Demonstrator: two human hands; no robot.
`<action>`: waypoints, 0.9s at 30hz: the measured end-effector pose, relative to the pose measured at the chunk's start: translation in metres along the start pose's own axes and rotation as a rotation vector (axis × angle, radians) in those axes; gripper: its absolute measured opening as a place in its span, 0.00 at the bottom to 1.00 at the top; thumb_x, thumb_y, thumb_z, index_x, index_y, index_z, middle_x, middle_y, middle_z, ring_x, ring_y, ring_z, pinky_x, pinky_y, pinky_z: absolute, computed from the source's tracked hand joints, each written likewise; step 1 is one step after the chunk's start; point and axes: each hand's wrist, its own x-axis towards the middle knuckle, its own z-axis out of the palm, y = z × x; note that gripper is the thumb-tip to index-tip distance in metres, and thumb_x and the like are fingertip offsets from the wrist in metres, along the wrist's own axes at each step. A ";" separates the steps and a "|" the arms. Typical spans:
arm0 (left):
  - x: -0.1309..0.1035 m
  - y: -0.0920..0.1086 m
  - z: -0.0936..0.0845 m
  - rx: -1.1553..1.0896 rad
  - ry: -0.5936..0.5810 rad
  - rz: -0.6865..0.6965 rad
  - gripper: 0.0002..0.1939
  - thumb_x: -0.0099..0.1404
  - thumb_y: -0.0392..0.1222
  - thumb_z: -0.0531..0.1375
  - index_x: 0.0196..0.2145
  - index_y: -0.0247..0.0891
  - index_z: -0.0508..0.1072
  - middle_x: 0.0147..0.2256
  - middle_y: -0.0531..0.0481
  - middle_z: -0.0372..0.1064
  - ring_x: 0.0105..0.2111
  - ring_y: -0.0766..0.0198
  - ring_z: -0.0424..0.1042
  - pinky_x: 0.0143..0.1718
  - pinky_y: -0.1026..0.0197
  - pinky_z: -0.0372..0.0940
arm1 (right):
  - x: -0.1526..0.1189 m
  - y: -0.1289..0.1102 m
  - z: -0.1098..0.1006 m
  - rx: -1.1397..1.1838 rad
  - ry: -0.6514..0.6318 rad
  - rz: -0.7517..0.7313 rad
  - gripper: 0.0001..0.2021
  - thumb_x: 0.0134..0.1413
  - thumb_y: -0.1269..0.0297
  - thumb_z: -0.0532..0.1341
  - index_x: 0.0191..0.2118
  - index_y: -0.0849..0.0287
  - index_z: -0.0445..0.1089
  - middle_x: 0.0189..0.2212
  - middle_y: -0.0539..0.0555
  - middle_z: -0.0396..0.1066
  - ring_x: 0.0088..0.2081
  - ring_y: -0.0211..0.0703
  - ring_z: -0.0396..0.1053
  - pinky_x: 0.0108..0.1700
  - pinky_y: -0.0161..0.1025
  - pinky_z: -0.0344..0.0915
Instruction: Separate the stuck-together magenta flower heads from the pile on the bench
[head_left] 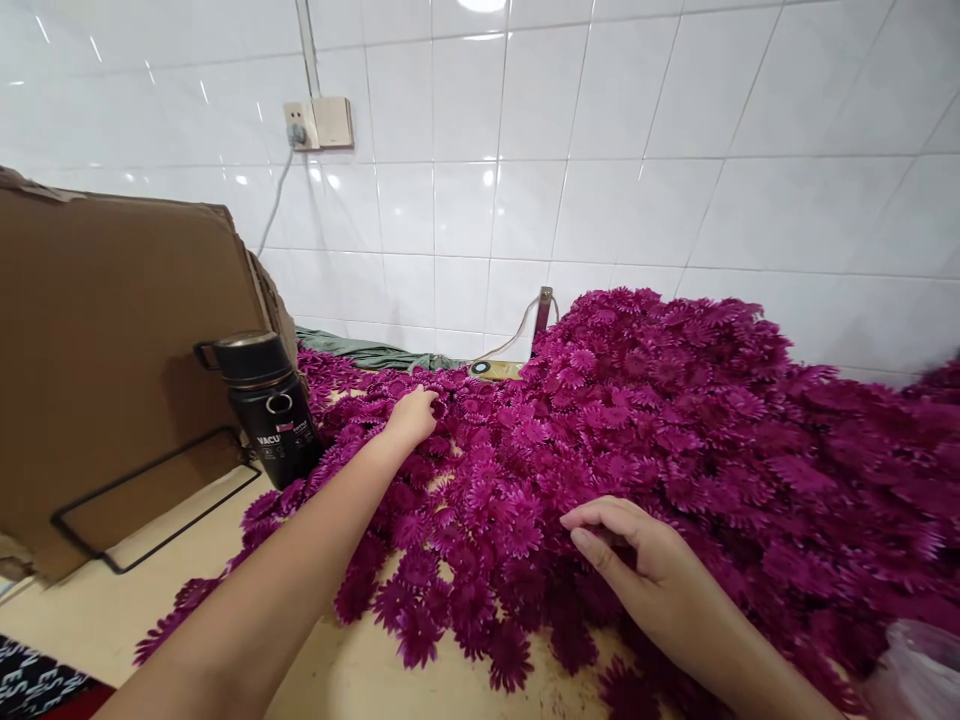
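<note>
Loose magenta artificial flower heads [517, 500] lie thick over the table, rising to a tall heap [675, 400] on the right. My left hand [412, 415] reaches forward to the far side of the layer, left of the heap. Its fingers are bent together down at the flowers; what they hold, if anything, is hidden. Nearer to me, my right hand [630, 550] hovers over the heap's front edge. Its thumb and forefinger curve toward each other with a small gap between the tips, and nothing shows in them.
A black vacuum bottle [274, 410] stands left of the flowers, before a large cardboard box [120, 350]. A black wire frame [157, 500] leans there. Behind are a green cloth [367, 350], a dark upright post [541, 315] and a tiled wall. Clear plastic [915, 670] lies lower right.
</note>
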 end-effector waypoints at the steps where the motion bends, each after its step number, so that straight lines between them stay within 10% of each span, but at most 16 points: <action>1: -0.002 0.000 0.001 -0.014 0.015 0.002 0.23 0.55 0.27 0.53 0.49 0.36 0.67 0.55 0.40 0.59 0.49 0.54 0.66 0.49 0.61 0.58 | 0.000 0.000 0.000 -0.001 -0.002 0.004 0.10 0.54 0.62 0.52 0.32 0.55 0.70 0.31 0.52 0.71 0.34 0.43 0.68 0.37 0.41 0.66; 4: -0.007 0.005 -0.001 -0.076 0.060 0.028 0.31 0.53 0.23 0.52 0.55 0.34 0.58 0.60 0.38 0.49 0.55 0.53 0.58 0.53 0.60 0.54 | 0.000 0.002 0.000 0.014 -0.001 0.019 0.10 0.54 0.62 0.51 0.33 0.55 0.70 0.31 0.52 0.71 0.35 0.43 0.68 0.38 0.41 0.66; 11: -0.025 0.034 -0.011 -0.358 0.026 0.063 0.16 0.58 0.29 0.51 0.43 0.36 0.70 0.41 0.42 0.72 0.45 0.56 0.69 0.49 0.55 0.59 | 0.013 -0.005 0.007 0.201 0.025 0.130 0.13 0.51 0.56 0.52 0.34 0.58 0.69 0.31 0.54 0.73 0.34 0.43 0.70 0.37 0.39 0.67; 20: -0.089 0.106 -0.007 -0.836 -0.265 0.179 0.11 0.59 0.28 0.50 0.37 0.34 0.68 0.18 0.57 0.64 0.17 0.73 0.64 0.20 0.70 0.62 | 0.037 -0.006 0.019 0.537 0.268 0.276 0.26 0.39 0.45 0.59 0.39 0.62 0.63 0.36 0.61 0.69 0.39 0.46 0.68 0.42 0.43 0.67; 27: -0.116 0.106 -0.006 -1.067 -0.528 0.120 0.03 0.61 0.37 0.48 0.35 0.38 0.58 0.14 0.61 0.59 0.12 0.70 0.60 0.15 0.69 0.55 | 0.025 -0.001 0.026 0.716 0.140 0.321 0.25 0.35 0.46 0.62 0.36 0.60 0.61 0.27 0.54 0.67 0.29 0.42 0.68 0.35 0.43 0.68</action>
